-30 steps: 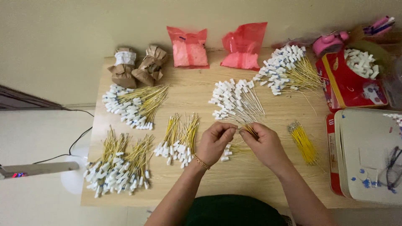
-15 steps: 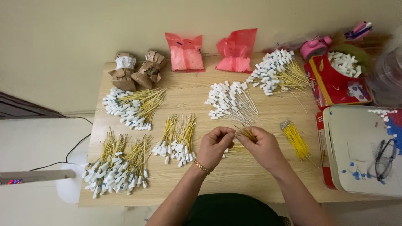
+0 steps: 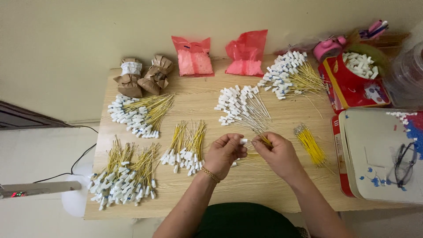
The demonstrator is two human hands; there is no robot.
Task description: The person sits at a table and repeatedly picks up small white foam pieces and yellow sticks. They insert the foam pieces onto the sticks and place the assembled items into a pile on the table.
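Over the middle of a wooden table [image 3: 264, 194], my left hand [image 3: 224, 152] pinches a small white plastic connector [image 3: 243, 141] between thumb and fingers. My right hand [image 3: 277, 152] meets it from the right, its fingers closed on a few thin yellow wires [image 3: 265, 140]. The two hands touch at the fingertips. A gold bracelet sits on my left wrist. Just beyond the hands lies a fan of white-tipped pale wires [image 3: 242, 105]. A bundle of bare yellow wires [image 3: 310, 143] lies just right of my right hand.
Piles of yellow wires with white connectors lie at the left [image 3: 141, 114], front left [image 3: 123, 176], centre [image 3: 187, 147] and back right [image 3: 288, 75]. Two brown paper parcels [image 3: 143, 77] and two red bags [image 3: 220, 57] stand at the back. A red tin of connectors [image 3: 352, 88] and a white lid [image 3: 379, 154] sit right.
My hands have stayed together at the table's middle, shifting only slightly as the fingers work the connector and wires. The camera view has drifted a little.
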